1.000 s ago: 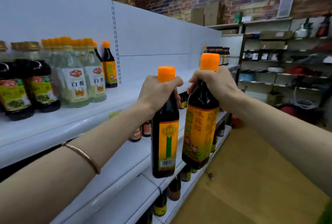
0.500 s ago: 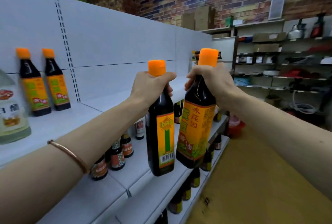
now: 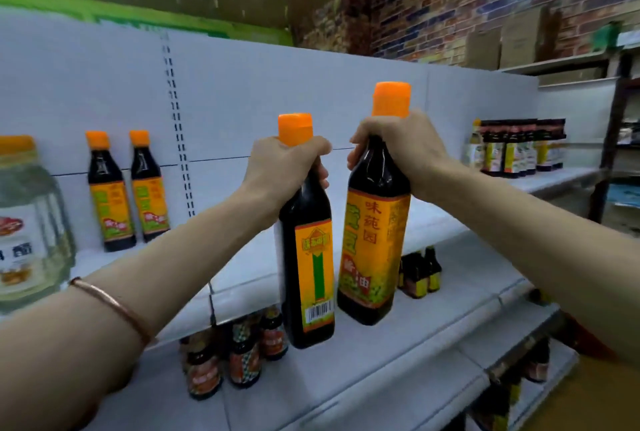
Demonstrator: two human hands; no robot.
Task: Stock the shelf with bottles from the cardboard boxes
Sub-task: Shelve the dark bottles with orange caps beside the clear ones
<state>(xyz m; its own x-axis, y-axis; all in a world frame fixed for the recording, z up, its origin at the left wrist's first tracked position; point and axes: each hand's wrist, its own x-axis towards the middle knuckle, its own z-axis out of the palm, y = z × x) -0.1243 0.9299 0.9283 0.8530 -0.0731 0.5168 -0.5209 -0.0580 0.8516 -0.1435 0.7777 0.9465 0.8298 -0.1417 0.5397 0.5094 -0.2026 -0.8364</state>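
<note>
Left hand [image 3: 284, 167] and right hand [image 3: 398, 150] each grip a dark bottle [image 3: 306, 257] [image 3: 375, 243] by the neck mid-frame (held over the white shelf [image 3: 242, 268]); bottles nearly touch, so they could clink or slip.

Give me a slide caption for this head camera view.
Left hand and right hand each grip a dark orange-capped bottle by the neck before a white shelf.

The clear bottle [image 3: 26, 223] at nine o'clock is cut by the edge. Labels on the far bottles [image 3: 519, 146] at three o'clock blur unreadably.
</note>
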